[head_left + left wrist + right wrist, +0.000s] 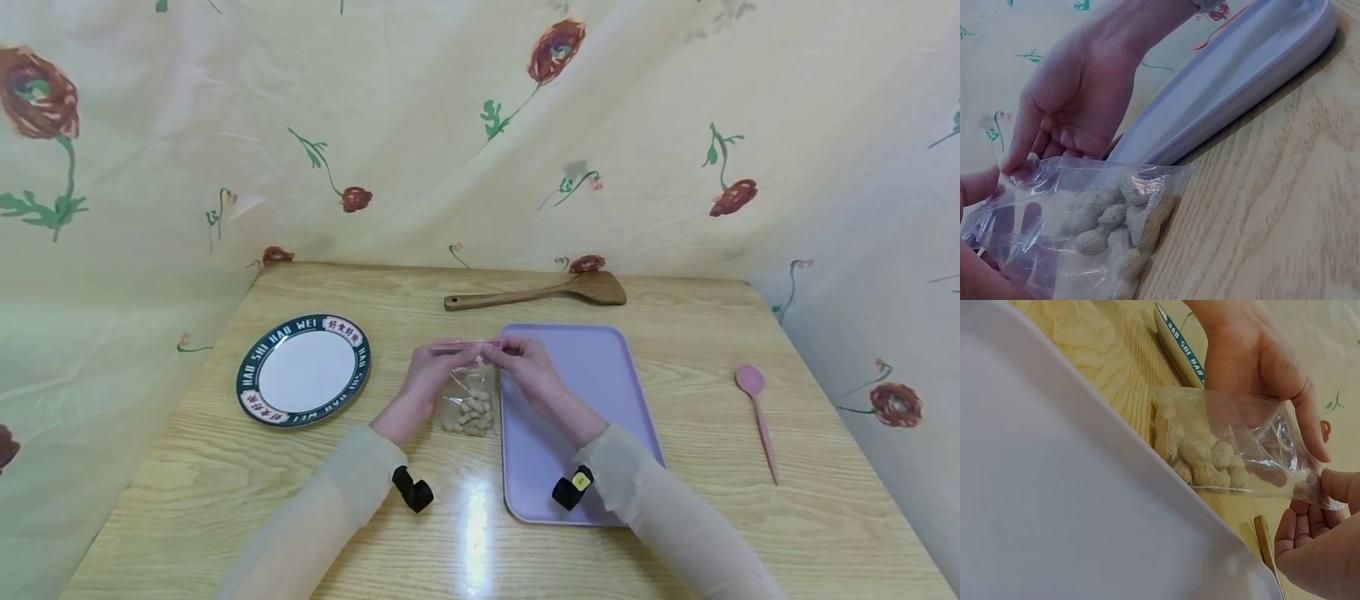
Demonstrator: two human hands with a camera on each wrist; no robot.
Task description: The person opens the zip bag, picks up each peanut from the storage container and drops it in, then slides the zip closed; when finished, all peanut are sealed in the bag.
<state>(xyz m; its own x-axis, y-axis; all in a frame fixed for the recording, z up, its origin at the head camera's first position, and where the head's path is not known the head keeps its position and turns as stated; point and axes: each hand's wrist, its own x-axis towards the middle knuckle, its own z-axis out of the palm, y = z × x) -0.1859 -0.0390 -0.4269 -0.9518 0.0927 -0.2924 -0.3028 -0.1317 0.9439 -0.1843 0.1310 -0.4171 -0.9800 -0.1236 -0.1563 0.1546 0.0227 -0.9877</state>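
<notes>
A clear plastic zip bag [454,398] of unshelled peanuts [476,413] hangs upright over the table between the plate and the tray. My left hand [431,373] pinches its top edge on the left, thumb against curled fingers. At the same edge, on the right, my right hand [529,367] pinches with thumb and fingers. Both thumbs nearly meet in the middle. In the left wrist view, peanuts [1113,215] gather at the bag's lower end, near the tabletop. The right wrist view shows the bag [1260,434] stretched between both hands. Whether its seal is open cannot be told.
A lilac tray [577,340] lies under my right forearm. A white plate [306,377] with a dark lettered rim stands left. Behind lies a wooden spatula [536,293], and a pink spoon [756,408] is at the right. Floral cloth [420,125] hangs along the table's back.
</notes>
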